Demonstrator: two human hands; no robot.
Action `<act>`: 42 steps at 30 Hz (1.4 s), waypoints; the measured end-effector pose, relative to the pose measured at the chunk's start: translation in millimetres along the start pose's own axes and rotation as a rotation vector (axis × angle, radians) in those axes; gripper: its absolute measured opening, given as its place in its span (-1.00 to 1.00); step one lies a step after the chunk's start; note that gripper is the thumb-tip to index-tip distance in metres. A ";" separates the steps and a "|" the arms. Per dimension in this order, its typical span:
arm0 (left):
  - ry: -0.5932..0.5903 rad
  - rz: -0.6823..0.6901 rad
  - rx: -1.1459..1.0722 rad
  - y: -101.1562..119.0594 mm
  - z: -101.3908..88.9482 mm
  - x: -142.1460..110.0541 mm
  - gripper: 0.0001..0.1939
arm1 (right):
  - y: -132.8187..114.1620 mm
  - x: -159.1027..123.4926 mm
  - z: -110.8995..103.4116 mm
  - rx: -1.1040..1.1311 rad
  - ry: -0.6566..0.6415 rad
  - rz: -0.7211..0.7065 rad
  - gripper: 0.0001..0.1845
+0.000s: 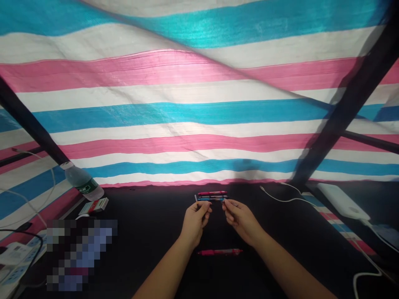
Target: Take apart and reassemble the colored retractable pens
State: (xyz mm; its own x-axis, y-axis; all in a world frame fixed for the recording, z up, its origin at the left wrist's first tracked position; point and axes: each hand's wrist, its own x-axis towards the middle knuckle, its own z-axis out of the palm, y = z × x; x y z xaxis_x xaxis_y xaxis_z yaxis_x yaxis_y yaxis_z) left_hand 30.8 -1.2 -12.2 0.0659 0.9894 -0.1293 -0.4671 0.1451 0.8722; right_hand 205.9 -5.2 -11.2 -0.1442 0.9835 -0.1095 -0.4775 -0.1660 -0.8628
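Note:
My left hand (195,219) is closed in a pinch. A short pale piece shows at its thumb side, too small to name. Facing it across a small gap, my right hand (241,219) is also pinched closed, with a tiny thing at its fingertips that I cannot make out. Just beyond the hands, several pens lie side by side, among them a red pen (212,193) and a blue pen (215,199), partly hidden by my fingers. Nearer to me, between my forearms, another red pen (220,252) lies crosswise on the black table (149,232).
At the left stand a plastic bottle (83,182), a small box (94,205) and a power strip (20,265), beside a blurred-out patch. A white power bank (343,201) with a white cable (289,200) lies right. Striped sheeting (187,141) hangs behind.

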 end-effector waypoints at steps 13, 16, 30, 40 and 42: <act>-0.006 -0.186 -0.269 4.5 -1.8 3.2 -0.65 | 0.4 3.5 -3.0 0.202 0.014 0.097 -0.64; -0.014 -0.186 -0.259 4.8 -1.2 2.9 -0.59 | 0.6 2.8 -2.9 0.176 0.016 0.087 -0.62; -0.057 0.094 0.195 4.1 3.1 -4.8 -0.55 | -1.4 -3.2 4.9 -0.406 0.109 -0.273 -0.60; -0.047 0.106 0.220 4.7 3.6 -5.0 -0.57 | -0.8 -3.4 3.3 -0.427 0.098 -0.294 -0.60; -0.047 0.117 0.242 4.6 2.2 -4.3 -0.58 | -0.9 -4.0 2.4 -0.468 0.097 -0.313 -0.60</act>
State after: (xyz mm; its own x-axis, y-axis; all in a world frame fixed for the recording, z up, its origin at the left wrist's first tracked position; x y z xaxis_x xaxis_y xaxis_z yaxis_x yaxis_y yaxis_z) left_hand 30.3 -4.7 -6.6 0.0675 0.9977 -0.0036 -0.2496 0.0203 0.9681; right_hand 204.8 -9.2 -8.7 0.0328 0.9864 0.1608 -0.0469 0.1622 -0.9856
